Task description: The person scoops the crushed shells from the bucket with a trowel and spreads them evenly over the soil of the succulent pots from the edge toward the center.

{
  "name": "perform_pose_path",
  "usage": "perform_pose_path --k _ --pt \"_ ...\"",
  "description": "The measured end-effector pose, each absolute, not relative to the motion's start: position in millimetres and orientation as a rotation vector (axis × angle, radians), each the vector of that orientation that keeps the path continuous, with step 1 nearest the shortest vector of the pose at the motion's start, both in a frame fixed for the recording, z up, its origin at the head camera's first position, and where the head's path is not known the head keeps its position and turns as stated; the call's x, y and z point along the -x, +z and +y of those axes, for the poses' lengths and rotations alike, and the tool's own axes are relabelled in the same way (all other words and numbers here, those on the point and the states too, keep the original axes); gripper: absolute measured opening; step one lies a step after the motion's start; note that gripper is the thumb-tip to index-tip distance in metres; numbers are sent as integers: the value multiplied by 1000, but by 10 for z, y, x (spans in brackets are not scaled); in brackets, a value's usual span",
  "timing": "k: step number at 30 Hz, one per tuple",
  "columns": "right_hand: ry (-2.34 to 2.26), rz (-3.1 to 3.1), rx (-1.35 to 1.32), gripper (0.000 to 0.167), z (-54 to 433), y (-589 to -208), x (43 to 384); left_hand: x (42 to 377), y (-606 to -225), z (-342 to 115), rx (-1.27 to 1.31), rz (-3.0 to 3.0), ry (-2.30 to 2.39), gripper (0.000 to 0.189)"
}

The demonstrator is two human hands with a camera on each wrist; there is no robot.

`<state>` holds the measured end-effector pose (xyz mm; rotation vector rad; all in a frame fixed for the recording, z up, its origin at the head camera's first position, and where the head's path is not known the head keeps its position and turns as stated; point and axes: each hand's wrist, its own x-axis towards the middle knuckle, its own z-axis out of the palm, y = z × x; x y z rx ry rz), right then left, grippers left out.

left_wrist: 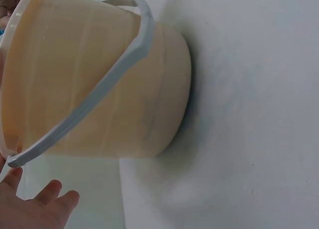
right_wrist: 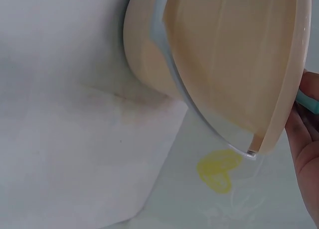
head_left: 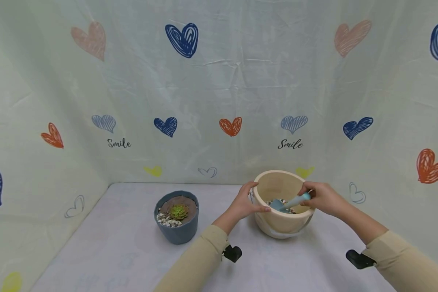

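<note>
A cream bucket [head_left: 273, 223] with a pale grey handle [left_wrist: 99, 92] stands upright at the right of the white table. My left hand [head_left: 243, 202] holds its rim at the left, thumb along the front edge; several fingertips spread beside the handle's end in the left wrist view. My right hand [head_left: 323, 198] pinches the light blue grip of a small trowel [head_left: 297, 200] at the bucket's right rim. The trowel's blade slants down into the bucket, against small mixed pebbles [head_left: 290, 211]. In the right wrist view, the bucket wall hides the blade and only a bit of the grip shows.
Left of the bucket on the white table [head_left: 113, 235] stands a blue-grey pot [head_left: 179, 235] with a green succulent [head_left: 179, 211], brown soil and white pebbles. Behind the table hangs a pale curtain [head_left: 204, 93] printed with hearts.
</note>
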<state>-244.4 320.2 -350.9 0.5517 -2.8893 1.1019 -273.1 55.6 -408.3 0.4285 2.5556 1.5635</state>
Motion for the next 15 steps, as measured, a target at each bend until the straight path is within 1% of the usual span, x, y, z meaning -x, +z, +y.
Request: perform_pose_path --k 15 --pt "1269 -2863 -485 19 3209 -3553 2476 2721 -4082 547 -444 2533 1585 92"
